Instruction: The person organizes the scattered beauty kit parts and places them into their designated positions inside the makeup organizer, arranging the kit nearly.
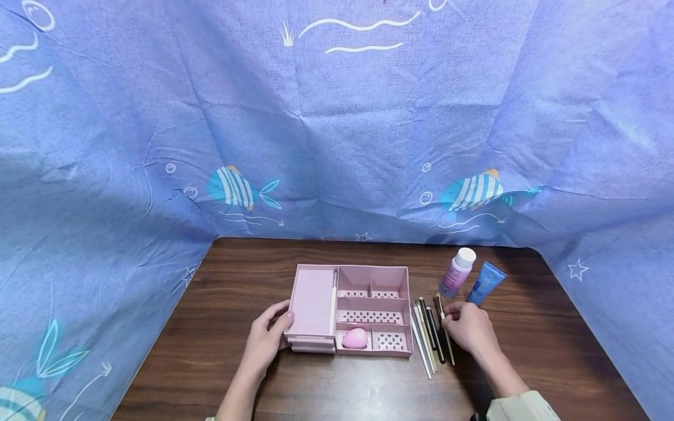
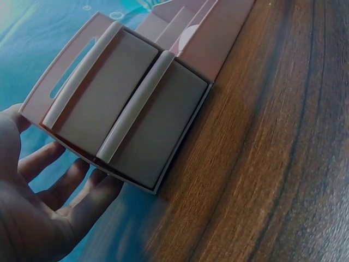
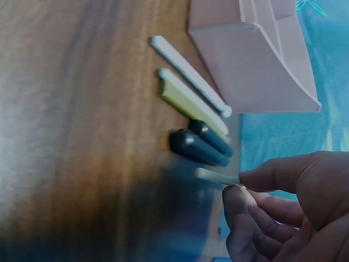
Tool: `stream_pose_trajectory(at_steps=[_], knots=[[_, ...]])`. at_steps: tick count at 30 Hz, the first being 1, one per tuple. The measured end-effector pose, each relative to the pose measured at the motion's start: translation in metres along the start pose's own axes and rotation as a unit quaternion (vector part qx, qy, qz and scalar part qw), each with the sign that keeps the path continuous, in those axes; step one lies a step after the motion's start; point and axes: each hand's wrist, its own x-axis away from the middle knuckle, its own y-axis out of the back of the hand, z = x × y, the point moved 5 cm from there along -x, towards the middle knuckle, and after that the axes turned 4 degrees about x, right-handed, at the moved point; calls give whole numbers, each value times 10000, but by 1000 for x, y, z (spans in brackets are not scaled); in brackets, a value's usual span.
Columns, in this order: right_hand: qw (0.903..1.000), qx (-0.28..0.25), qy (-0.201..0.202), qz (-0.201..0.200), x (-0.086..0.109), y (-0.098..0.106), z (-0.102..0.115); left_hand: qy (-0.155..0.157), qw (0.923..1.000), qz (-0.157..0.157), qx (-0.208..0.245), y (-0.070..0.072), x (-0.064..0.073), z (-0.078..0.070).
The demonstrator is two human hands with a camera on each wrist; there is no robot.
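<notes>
My left hand (image 1: pixel 263 336) holds the left side of a pink makeup organizer (image 1: pixel 316 298), thumb at its top edge and fingers bent against the side. In the left wrist view two drawers (image 2: pixel 103 90) of the organizer face the camera, both closed. At the right, my right hand (image 1: pixel 470 327) pinches a slim makeup brush (image 3: pixel 215 176) with a pale handle between thumb and forefinger. Beside it several more brushes (image 1: pixel 423 330), white, gold and black, lie on the table. A pink makeup sponge (image 1: pixel 355 338) sits in the front compartment, and one brush (image 1: pixel 334 301) lies along the organizer's lid.
Behind the right hand stand a pink bottle (image 1: pixel 456 275) with a white cap and a blue tube (image 1: pixel 485 283). The brown wooden table (image 1: pixel 253 257) ends at a blue fish-print cloth (image 1: pixel 347 146) hanging behind and around it.
</notes>
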Motion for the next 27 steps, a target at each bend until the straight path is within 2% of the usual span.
stream_pose_trajectory(at_steps=[12, 22, 27], knots=[[9991, -143, 385, -97, -7, 14, 22, 47, 10000, -44, -51, 1, 0, 0], [9954, -826, 485, -77, -7, 28, 40, 36, 10000, -13, -4, -2, -1, 0], [9938, -1003, 462, -94, -7, 32, 55, 69, 9999, -78, -46, -1, 0, -1]])
